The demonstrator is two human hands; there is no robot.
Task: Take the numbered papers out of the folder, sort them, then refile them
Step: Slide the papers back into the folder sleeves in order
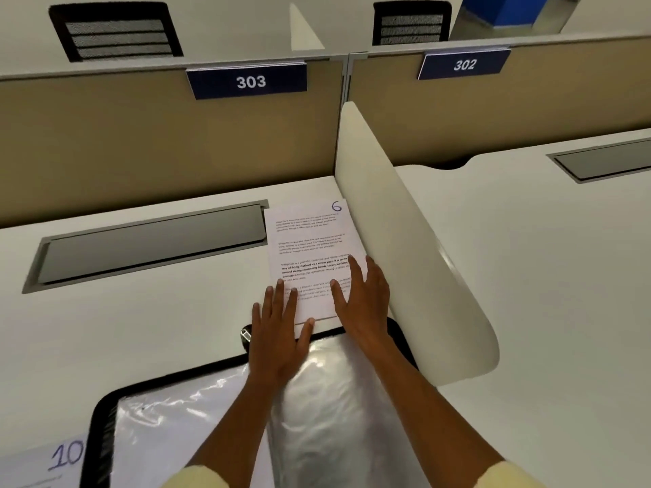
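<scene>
White desk (141,329) of cubicle "303" w/ tan partition behind and a curved white divider (405,262) standing along its right edge. Printed sheet marked "6" (310,248) is lying flat w/ its right edge beside the divider's base, far edge near the grey cable flap (151,244). Left hand (278,332) and right hand (363,297) are both resting on the sheet's near end, fingers straight and spread, gripping nothing. Black-rimmed clear folder (197,417) is lying open under the wrists at the desk's near edge. Sheet "10" (45,459) is showing bottom left; bare desk is stretching left of the hands.
</scene>
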